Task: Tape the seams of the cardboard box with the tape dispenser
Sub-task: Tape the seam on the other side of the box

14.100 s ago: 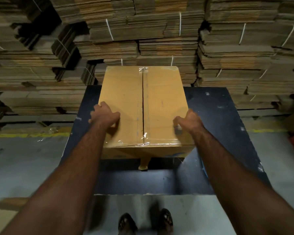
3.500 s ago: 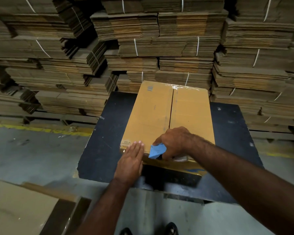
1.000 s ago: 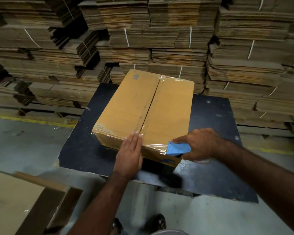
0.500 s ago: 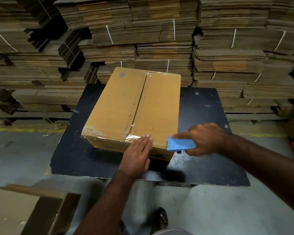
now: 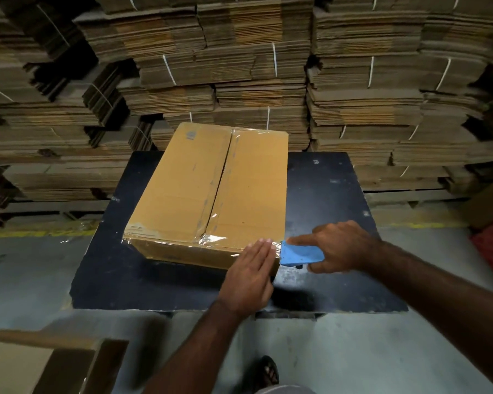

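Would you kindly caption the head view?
Right hand runs dispenser off box corner; left hand flattens tape.

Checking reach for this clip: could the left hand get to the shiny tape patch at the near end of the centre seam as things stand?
Probably yes. The left hand lies flat at the box's near right corner, empty, and nothing sits between it and the tape patch.

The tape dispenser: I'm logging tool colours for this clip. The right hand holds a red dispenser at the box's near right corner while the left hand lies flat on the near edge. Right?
Not quite: the tape dispenser is blue, not red, as the head view shows. The rest stands: the right hand holds it at the cardboard box's near right corner, and the left hand lies flat on the near edge.
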